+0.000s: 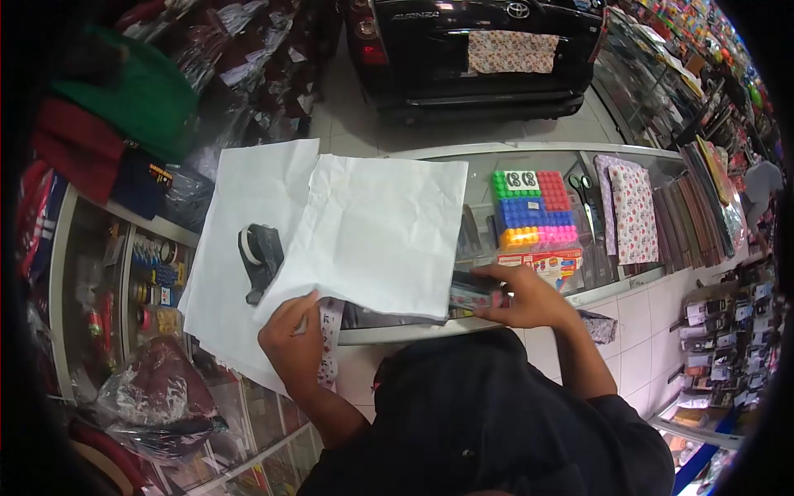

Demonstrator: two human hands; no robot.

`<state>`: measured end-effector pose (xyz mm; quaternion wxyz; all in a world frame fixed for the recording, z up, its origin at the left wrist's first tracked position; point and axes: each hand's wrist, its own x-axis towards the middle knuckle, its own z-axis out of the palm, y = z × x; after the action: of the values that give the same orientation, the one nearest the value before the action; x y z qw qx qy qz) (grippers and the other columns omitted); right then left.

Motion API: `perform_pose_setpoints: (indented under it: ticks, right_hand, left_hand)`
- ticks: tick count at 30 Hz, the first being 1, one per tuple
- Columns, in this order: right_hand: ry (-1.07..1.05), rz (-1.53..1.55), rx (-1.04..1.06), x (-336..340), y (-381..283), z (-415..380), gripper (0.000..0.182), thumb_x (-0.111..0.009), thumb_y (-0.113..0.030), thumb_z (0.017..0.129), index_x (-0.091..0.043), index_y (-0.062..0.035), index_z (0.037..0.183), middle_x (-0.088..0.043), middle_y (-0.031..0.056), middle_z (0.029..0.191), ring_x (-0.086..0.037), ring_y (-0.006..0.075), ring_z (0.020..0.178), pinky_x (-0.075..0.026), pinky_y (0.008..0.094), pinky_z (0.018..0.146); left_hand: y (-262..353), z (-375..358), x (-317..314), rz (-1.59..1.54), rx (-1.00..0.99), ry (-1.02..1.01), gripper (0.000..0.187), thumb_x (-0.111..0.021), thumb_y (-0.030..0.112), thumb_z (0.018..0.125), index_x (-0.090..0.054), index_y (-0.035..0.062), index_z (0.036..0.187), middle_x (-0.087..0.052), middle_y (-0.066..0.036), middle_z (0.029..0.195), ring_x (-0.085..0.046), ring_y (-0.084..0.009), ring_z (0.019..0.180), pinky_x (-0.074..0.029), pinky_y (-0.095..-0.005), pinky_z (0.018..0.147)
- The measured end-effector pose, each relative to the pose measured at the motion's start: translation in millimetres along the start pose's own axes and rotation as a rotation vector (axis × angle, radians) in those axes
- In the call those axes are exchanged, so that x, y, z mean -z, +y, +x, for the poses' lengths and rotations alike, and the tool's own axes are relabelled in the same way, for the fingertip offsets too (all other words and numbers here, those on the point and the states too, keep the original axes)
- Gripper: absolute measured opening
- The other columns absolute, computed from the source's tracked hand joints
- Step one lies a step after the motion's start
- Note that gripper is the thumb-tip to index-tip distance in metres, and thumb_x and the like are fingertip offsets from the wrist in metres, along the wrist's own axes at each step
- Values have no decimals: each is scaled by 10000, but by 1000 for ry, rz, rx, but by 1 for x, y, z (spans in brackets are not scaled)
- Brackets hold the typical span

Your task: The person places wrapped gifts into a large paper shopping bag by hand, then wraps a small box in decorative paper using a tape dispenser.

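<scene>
A large sheet of white paper lies over the glass counter, its torn left edge overlapping another white sheet. My left hand is closed on the near left corner of the upper sheet, lifting it slightly. In my right hand is a small dark, flat, rectangular pack, gripped between thumb and fingers beside the sheet's near right corner. What the pack contains cannot be made out. A black tape dispenser rests on the left sheet. Below my left hand, a strip of floral patterned paper shows.
Right of the sheet are colourful building blocks in a pack, scissors and folded floral paper. A glass display case stands left, with a plastic-wrapped bundle. Beyond the counter is a black car.
</scene>
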<state>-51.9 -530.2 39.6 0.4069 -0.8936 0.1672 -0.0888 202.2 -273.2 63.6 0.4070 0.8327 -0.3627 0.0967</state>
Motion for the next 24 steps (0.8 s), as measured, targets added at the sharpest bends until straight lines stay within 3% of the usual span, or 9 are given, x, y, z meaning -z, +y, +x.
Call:
perform_pose_setpoints:
  ticks: [4, 6, 9, 12, 14, 16, 18, 21, 24]
  right_hand:
    - [-45, 659, -402, 63, 11, -38, 616, -869, -120, 738, -657, 13, 1301, -727, 73, 1049, -666, 136, 866, -538, 311, 753]
    - [243, 999, -311, 71, 42, -58, 638, -841, -110, 675, -642, 56, 1258, -715, 146, 1083, -693, 197, 843, -538, 301, 667]
    - [466, 1227, -103, 80, 52, -67, 816, -864, -268, 643, -550, 64, 1319, -710, 197, 1062, -717, 258, 851, -575, 389, 705]
    - [565, 1088, -113, 85, 59, -57, 679, -869, -218, 714, -585, 42, 1274, -728, 164, 1038, -732, 246, 906, -589, 387, 869]
    - [633, 924, -227, 83, 57, -45, 592, -851, -174, 779, -592, 41, 1266, -737, 137, 1032, -731, 220, 936, -584, 381, 907]
    - [586, 870, -326, 78, 44, -33, 521, -837, -128, 822, -607, 54, 1253, -738, 126, 1039, -723, 190, 949, -583, 351, 901]
    - [393, 755, -277, 64, 24, -27, 539, -845, -70, 818, -589, 75, 1269, -714, 136, 1108, -696, 179, 1026, -571, 333, 904]
    - [277, 516, -37, 19, 13, -24, 693, -891, -217, 800, -559, 91, 1324, -697, 165, 1152, -688, 172, 1046, -552, 327, 912]
    - [191, 333, 198, 7, -8, -22, 802, -864, -284, 808, -478, 73, 1414, -644, 275, 1204, -704, 352, 1026, -564, 417, 890]
  left_hand:
    - [44, -2, -8, -27, 66, -233, 141, -749, 18, 838, -783, 30, 975, -746, -149, 880, -737, -287, 773, -566, -353, 693]
    - [56, -9, -16, 11, 82, -307, 154, -767, 107, 849, -782, 42, 988, -746, -141, 869, -733, -287, 748, -566, -362, 665]
    - [78, -15, -28, 13, 44, -612, 380, -835, 275, 817, -756, 68, 1125, -752, -149, 1015, -738, -314, 885, -579, -380, 770]
    - [87, -6, -44, -277, -118, -1260, 877, -919, 446, 654, -621, 61, 1383, -662, -165, 1330, -641, -350, 1217, -486, -437, 1056]
    - [83, -5, -56, -183, -398, -1051, 940, -915, 476, 646, -581, 59, 1419, -640, -174, 1367, -616, -388, 1247, -447, -465, 1118]
    - [79, -8, -68, -171, -347, -868, 940, -912, 448, 665, -552, 56, 1440, -616, -171, 1405, -571, -391, 1312, -383, -506, 1178]
    - [92, -13, -77, -240, -214, -889, 994, -857, 489, 755, -426, 36, 1529, -580, -203, 1448, -546, -381, 1361, -349, -502, 1200]
    - [109, -44, -106, -909, 237, -768, 779, -689, 187, 990, -233, -4, 1592, -470, -228, 1539, -487, -318, 1416, -340, -408, 1186]
    - [126, -66, -127, -938, 216, -598, 659, -630, 250, 1043, -309, -27, 1548, -549, -161, 1407, -535, -220, 1315, -417, -385, 1108]
